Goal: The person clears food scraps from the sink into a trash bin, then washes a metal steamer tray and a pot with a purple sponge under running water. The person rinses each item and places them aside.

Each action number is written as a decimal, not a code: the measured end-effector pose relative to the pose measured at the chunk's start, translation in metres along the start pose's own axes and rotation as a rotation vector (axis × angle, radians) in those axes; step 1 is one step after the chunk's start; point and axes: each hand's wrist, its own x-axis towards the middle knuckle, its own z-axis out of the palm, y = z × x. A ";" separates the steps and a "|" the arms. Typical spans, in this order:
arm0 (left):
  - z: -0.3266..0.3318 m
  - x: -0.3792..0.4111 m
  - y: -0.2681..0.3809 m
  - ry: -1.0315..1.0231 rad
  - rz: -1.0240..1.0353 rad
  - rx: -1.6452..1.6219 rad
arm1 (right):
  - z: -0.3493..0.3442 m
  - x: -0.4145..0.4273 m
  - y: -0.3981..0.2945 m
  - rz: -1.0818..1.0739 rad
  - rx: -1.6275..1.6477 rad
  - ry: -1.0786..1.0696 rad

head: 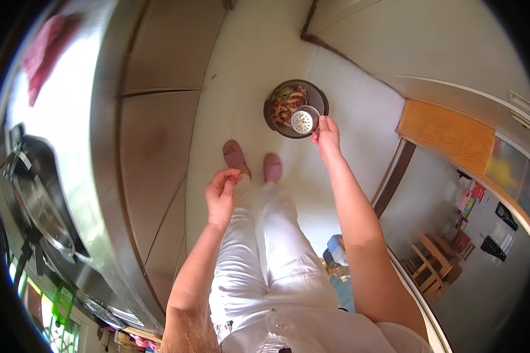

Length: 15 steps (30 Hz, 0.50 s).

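Observation:
A small metal strainer cup with a perforated base (304, 121) is pinched at its rim by my right hand (328, 134). Bits of food show on its holes. Beneath it on the floor stands a round dark bin (320, 95), holding orange and reddish peelings and green scraps (287, 103). My left hand (222, 189) hangs in the air to the left, above my slippered foot. Its fingers are curled, thumb against fingertips; whether something small is between them cannot be told.
On the left runs a metal counter (106, 176) over brown cabinet doors, with a lidded black pan (48, 207) and a red cloth (48, 53). Pink slippers (272, 167) stand on the tiled floor. At right are a pale cabinet and a doorway; bottles sit beside my right leg.

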 end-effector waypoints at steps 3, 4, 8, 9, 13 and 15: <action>-0.016 -0.040 0.026 0.034 0.028 -0.012 | -0.006 -0.046 -0.043 -0.152 -0.108 -0.029; -0.021 -0.054 0.031 0.051 0.051 -0.021 | -0.006 -0.063 -0.056 -0.243 -0.198 -0.043; -0.036 -0.118 0.044 0.135 0.132 -0.052 | -0.014 -0.143 -0.104 -0.817 -0.580 -0.102; -0.038 -0.132 0.049 0.163 0.167 -0.067 | -0.012 -0.166 -0.125 -1.027 -0.681 -0.109; -0.039 -0.195 0.058 0.214 0.250 -0.207 | -0.014 -0.257 -0.188 -1.662 -0.938 -0.169; -0.044 -0.222 0.064 0.252 0.308 -0.233 | -0.005 -0.290 -0.208 -1.846 -0.992 -0.221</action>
